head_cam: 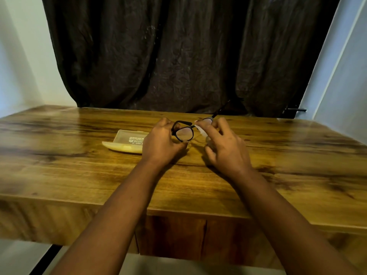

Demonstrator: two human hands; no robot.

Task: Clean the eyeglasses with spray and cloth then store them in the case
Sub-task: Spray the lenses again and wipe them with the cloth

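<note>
Wooden table (79, 175) before a dark curtain (178, 56). Both hands hold glasses (183, 132) above it: left hand (161, 144) grips one rim, right hand (224, 147) pinches the other through pale cloth (200, 131). Case (127, 140) lies open alongside. Hard rubbing could twist the frame.

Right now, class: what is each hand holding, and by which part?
Left hand grips the eyeglasses at the left lens rim; right hand pinches a whitish cloth over the other lens.

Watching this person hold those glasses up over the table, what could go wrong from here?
The left hand pinches the eyeglasses right at one lens rim, so fingers may smear that lens. The right hand works a whitish thing, likely a cloth, against the other lens; pressing hard could twist the frame. The open case lies close to the left hand and could get knocked.
</note>
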